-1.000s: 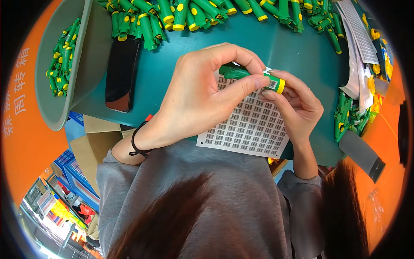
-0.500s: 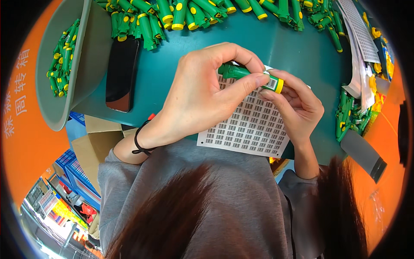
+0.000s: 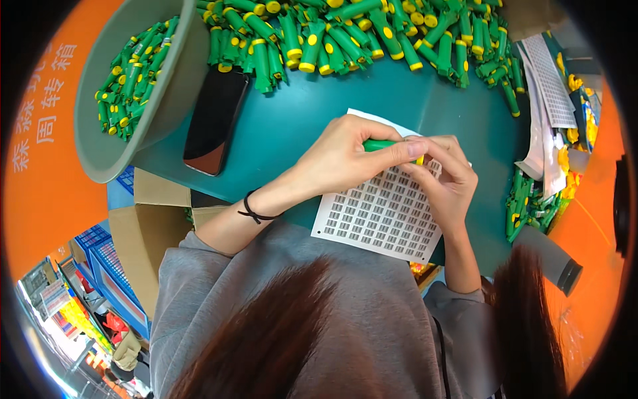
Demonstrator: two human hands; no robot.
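My left hand [image 3: 342,159] closes its thumb and fingers around a small green plastic tube [image 3: 377,144] with a yellow end. At that yellow end, the thumb and fingers of my right hand [image 3: 452,176] press against the tube, and the fingertips of both hands meet there. Most of the tube is covered by fingers. Beneath my hands lies a white sheet of small barcode stickers [image 3: 375,223] on the green table.
Many green tubes with yellow ends form a pile [image 3: 345,46] along the far side. A grey-green basin [image 3: 156,116] of similar pieces stands left, beside a black phone [image 3: 216,120]. An open cardboard box [image 3: 156,233] is below it. More sticker sheets [image 3: 548,80] lie right.
The view has shifted, showing more of the far pile. Both hands have drawn closer together over the tube, and its barcode sticker, visible before, is now covered by fingers.
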